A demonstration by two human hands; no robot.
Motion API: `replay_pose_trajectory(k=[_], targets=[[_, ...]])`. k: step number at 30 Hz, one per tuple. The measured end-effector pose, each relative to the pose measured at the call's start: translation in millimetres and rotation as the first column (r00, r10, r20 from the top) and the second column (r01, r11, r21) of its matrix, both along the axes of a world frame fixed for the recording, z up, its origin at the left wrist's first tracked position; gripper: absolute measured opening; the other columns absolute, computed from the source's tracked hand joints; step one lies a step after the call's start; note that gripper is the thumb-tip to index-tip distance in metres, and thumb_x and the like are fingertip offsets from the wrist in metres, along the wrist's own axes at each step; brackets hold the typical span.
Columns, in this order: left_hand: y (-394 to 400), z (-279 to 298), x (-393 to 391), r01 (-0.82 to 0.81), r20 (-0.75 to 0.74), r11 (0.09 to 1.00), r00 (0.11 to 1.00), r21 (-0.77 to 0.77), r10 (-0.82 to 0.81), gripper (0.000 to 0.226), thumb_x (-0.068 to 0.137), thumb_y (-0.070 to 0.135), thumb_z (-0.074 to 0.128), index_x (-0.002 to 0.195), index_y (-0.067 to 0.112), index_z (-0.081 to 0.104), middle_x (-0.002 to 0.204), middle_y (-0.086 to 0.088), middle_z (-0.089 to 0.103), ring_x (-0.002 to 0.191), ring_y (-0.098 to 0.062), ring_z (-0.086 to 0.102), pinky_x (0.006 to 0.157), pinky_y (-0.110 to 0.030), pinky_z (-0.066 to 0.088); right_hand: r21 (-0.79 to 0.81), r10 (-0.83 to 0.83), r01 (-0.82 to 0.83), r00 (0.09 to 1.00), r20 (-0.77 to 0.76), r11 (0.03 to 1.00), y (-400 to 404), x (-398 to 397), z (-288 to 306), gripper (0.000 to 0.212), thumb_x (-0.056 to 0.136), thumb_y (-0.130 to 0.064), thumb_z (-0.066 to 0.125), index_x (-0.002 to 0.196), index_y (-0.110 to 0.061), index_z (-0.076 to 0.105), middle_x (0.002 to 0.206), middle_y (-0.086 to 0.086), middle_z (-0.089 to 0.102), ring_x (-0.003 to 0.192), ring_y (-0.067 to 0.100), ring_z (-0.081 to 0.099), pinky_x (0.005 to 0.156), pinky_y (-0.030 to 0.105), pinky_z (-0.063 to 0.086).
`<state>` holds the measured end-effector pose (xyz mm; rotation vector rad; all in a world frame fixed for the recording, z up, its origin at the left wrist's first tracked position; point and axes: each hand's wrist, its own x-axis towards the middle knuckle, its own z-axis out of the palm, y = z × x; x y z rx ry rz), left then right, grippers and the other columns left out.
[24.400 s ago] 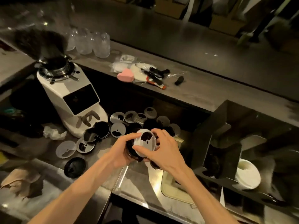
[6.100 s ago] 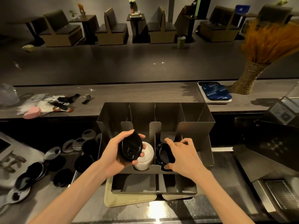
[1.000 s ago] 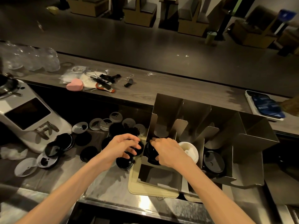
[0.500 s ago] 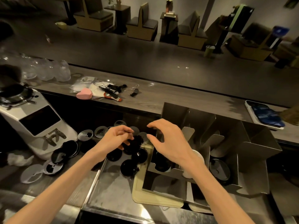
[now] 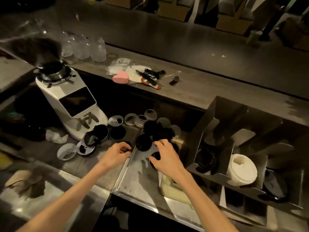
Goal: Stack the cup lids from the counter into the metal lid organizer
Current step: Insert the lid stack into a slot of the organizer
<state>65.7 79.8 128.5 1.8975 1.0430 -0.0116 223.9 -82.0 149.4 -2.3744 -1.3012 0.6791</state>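
Curling left hand (image 5: 117,154) fingers on half-hidden black lid (image 5: 127,146); right hand (image 5: 164,156) fingers grasping blurred dark lid (image 5: 155,156).

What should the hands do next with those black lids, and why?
Probably lift the lids they are reaching for. The left hand curls on a black lid and the right hand covers another black lid on the counter. The metal lid organizer stands to the right, with stacks already in its slots.

Loose lids (image 5: 144,142) on counter (image 5: 93,161) btwn grinder (image 5: 73,104), left, & lid organizer (image 5: 247,148), right.
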Motion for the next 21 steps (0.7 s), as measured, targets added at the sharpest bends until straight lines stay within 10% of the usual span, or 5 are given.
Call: replay_pose_trajectory(k=[8,21], targets=[[7,-68,-31,0.163,-0.328,0.986,0.934,0.038,-0.142,0.034,0.094,0.027,0.064,0.127,0.024,0.060,0.125,-0.007,0.056,0.108,-0.025,0.063,0.100,-0.032,0.047,-0.348,-0.170,0.127,0.981,-0.095,0.929,0,-10,-93,0.060,0.097,-0.033,0.059,0.151,-0.017,0.039,0.155,0.012,0.031,0.144,0.033,0.031,0.116,0.044,0.037],[46,-154,13,0.290,-0.463,0.918,0.875,0.272,-0.140,0.096,0.085,0.043,0.073,0.159,0.012,0.020,0.164,-0.023,0.017,0.146,-0.046,0.028,0.123,-0.048,0.022,-0.449,-0.204,0.229,0.973,0.105,0.863,35,8,-160,0.088,0.092,-0.049,0.068,0.160,-0.015,0.023,0.164,0.013,0.017,0.152,0.032,0.018,0.124,0.043,0.022]])
